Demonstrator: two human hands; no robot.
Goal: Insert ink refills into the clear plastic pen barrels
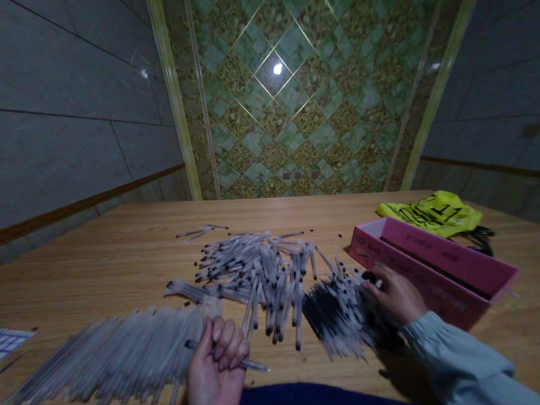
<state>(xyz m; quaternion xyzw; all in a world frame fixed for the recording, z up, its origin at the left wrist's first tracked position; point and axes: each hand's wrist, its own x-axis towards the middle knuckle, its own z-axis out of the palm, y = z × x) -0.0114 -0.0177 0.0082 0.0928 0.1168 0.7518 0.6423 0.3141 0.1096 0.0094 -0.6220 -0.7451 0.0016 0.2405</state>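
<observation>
My left hand [214,378] is closed round one pen barrel [253,365], held level over the table's [108,265] near edge. My right hand [396,295] rests fingers-down on the dark refill heap [334,321] — whether it pinches one, I cannot tell. Advised: single out one refill only. The pink box [439,259] stands open just beside — contents hidden.
</observation>
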